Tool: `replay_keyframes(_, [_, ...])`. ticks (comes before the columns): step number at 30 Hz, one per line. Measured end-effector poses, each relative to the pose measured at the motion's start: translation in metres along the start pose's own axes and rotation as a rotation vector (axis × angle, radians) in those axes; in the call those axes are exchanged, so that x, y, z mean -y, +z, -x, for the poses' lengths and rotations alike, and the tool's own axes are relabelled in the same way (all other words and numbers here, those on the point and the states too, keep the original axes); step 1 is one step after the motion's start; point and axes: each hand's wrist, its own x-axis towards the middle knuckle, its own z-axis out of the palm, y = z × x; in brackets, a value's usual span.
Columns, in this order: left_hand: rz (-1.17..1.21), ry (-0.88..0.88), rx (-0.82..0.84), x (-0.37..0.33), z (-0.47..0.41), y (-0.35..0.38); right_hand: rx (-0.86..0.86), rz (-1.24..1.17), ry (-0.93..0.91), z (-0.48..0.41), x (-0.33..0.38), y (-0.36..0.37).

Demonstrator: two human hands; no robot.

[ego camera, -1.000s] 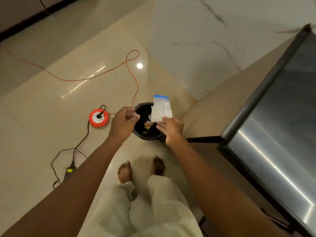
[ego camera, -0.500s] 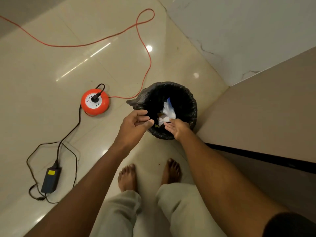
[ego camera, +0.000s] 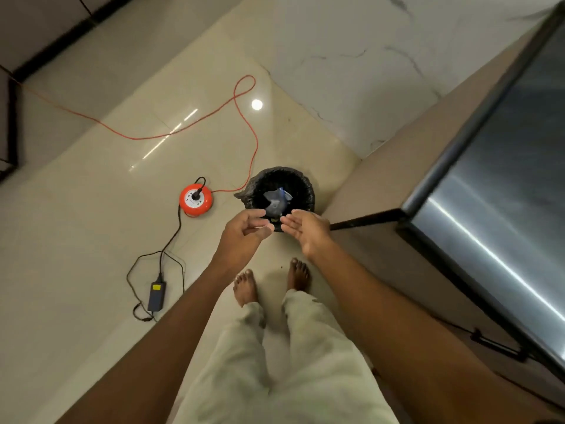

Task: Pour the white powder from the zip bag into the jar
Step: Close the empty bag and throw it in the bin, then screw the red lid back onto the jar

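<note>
The zip bag (ego camera: 276, 201), clear with a blue strip, lies crumpled inside a black-lined waste bin (ego camera: 302, 183) on the floor. My left hand (ego camera: 244, 234) hovers just in front of the bin's near rim, fingers loosely curled and holding nothing. My right hand (ego camera: 307, 229) hovers beside it, palm turned inward, fingers relaxed and empty. The two hands nearly touch at the fingertips. No jar is in view.
An orange round power socket (ego camera: 195, 199) with an orange cord (ego camera: 244, 123) sits left of the bin. A black adapter (ego camera: 156, 295) and its cable lie on the glossy floor. A steel counter (ego camera: 501, 191) stands to the right. My bare feet (ego camera: 244, 286) stand behind the bin.
My right hand held the zip bag over the bin, then let it go; the bag now lies in the bin. Both hands have drawn slightly back, empty.
</note>
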Motion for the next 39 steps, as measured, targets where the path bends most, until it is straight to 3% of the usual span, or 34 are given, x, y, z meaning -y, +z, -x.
replay_keyframes(4, [0.044,0.060,-0.008,-0.055,0.062,0.003,0.076,0.121,-0.207,0.093,0.030,-0.016])
replay_keyframes(9, [0.003,0.236,0.012,-0.095,0.110,0.019,0.029,0.486,-0.772,0.168,0.053,-0.054])
replay_keyframes(12, [-0.063,0.370,0.080,-0.118,0.131,0.041,-0.126,0.610,-1.080,0.204,0.072,-0.092])
replay_keyframes(16, [-0.206,0.532,0.230,-0.152,0.147,0.095,-0.486,0.756,-1.375,0.239,0.102,-0.165])
replay_keyframes(21, [-0.400,0.743,0.432,-0.182,0.162,0.195,-0.861,0.861,-1.393,0.259,0.126,-0.274])
replay_keyframes(26, [-0.670,0.959,0.590,-0.200,0.173,0.316,-1.063,0.872,-1.318,0.258,0.137,-0.390])
replay_keyframes(33, [-0.782,0.945,0.617,-0.203,0.186,0.488,-1.181,0.949,-1.142,0.231,0.166,-0.543])
replay_keyframes(39, [-0.897,0.888,0.532,-0.201,0.182,0.612,-1.090,1.238,-0.807,0.200,0.203,-0.661])
